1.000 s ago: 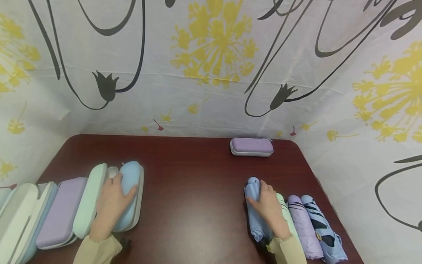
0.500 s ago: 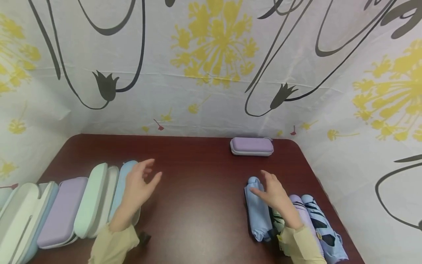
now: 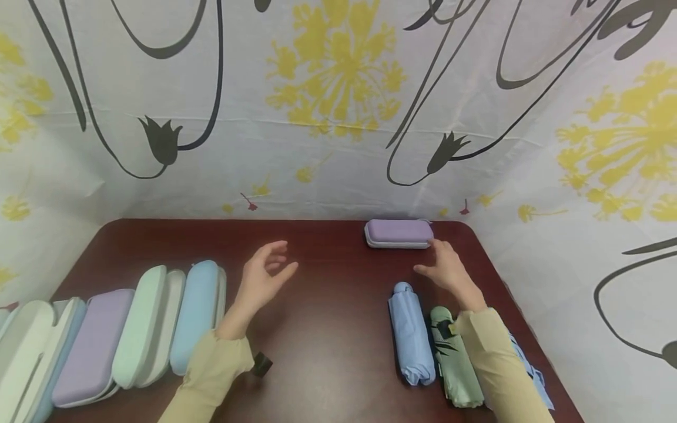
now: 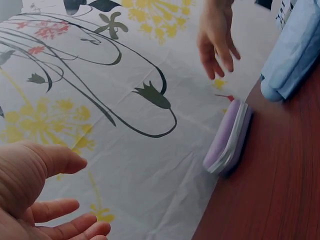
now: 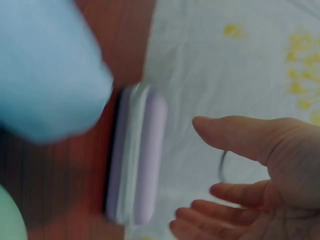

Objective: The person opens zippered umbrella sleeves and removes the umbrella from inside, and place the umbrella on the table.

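My left hand [image 3: 261, 279] hovers over the middle of the table, its fingers relaxed and holding nothing. To its left stands a light blue zippered case [image 3: 194, 317], apart from the hand. My right hand [image 3: 449, 270] is near the right end of a small lilac zippered case [image 3: 399, 233] at the table's back edge; in the right wrist view a gap shows between the fingers and the lilac case [image 5: 150, 155]. Below that hand lie a folded blue umbrella [image 3: 411, 335] and a folded green umbrella [image 3: 456, 364]. The right sleeve hides most of the umbrellas farther right.
On the left, a mint green case [image 3: 140, 329], a purple case [image 3: 97, 346] and a pale case [image 3: 26, 352] stand in a row with the light blue one. A patterned cloth [image 3: 317, 117] hangs behind the dark red table [image 3: 328, 352].
My left hand has lifted off the row of cases and moved right. My right hand has left the blue umbrella and moved up toward the lilac case. The view has shifted slightly.
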`<move>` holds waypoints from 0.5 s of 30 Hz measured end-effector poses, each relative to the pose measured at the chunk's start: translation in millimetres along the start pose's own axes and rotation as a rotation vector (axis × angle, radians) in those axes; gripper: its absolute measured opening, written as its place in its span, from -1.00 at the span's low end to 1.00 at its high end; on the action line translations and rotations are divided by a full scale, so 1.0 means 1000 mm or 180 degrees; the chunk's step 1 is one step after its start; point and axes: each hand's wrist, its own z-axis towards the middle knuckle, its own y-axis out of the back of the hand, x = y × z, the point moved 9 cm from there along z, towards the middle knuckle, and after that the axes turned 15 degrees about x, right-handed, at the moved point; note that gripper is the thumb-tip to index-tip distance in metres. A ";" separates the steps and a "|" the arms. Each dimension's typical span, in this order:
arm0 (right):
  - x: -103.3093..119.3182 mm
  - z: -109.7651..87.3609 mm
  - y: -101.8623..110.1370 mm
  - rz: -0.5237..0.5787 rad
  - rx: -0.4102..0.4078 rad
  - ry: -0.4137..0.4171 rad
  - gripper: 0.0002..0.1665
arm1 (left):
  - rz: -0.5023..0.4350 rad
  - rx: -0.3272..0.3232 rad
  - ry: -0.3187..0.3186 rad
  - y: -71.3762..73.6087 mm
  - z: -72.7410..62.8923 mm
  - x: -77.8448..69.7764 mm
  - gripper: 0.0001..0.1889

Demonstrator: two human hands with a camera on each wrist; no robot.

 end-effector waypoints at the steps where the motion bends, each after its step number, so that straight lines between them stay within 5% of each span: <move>1: -0.004 0.007 0.002 -0.0009 -0.0014 -0.0014 -0.14 | -0.0037 0.0004 -0.0005 -0.002 0.002 0.001 -0.51; 15: -0.043 0.065 0.011 -0.0029 -0.0041 -0.0240 -0.14 | -0.0484 0.0191 -0.0030 -0.051 0.038 0.015 -0.50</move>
